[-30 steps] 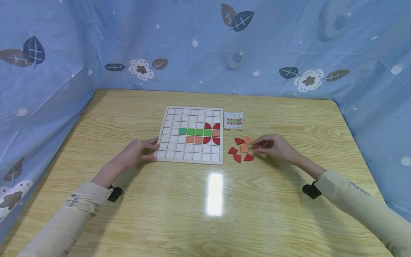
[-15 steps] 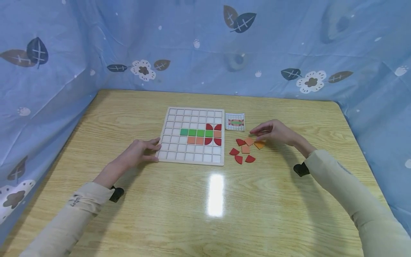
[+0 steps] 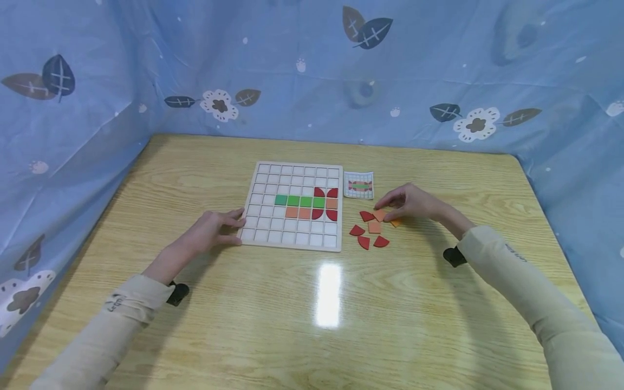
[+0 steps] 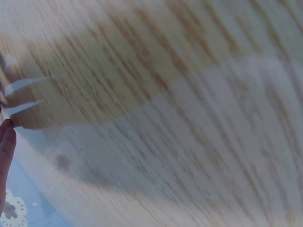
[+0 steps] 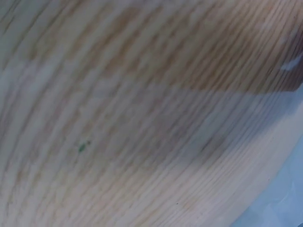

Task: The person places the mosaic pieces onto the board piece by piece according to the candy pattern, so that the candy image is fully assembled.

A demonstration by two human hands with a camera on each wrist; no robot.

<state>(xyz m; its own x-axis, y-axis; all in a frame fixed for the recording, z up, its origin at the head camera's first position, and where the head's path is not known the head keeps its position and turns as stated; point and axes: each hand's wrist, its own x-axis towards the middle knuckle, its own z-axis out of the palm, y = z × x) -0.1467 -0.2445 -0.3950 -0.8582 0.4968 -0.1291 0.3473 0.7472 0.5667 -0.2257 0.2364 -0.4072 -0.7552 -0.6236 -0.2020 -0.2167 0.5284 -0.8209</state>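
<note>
On a wood-grain table [image 3: 263,325], before a blue patterned cloth [image 3: 312,81], one pale grid board [image 3: 275,223] is laid flat. Set in its cells: one row of four green squares [image 3: 305,202], ended at the right by an orange end square [image 3: 331,203]; two orange squares [image 3: 292,212], placed below greens; four red quarter-circles [image 3: 317,214], arranged as one pair above and one pair below the row's right end.

Just beside the board's right edge, one small card [image 3: 358,186] is placed, printed with a coloured grid pattern.

Nearer than the card, loose pieces are grouped: four loose red pieces [image 3: 363,242] and three loose orange tiles [image 3: 374,227], one partly hidden by the right hand [image 3: 408,201]. Its thumb and forefinger are held at the edges of the farthest orange tile [image 3: 379,215]; whether it is pinched cannot be told.

The board's left edge is touched by the left hand [image 3: 214,230], its thumb and fingers spread apart.

Both forearms are covered by beige sleeves [image 3: 517,281].
</note>
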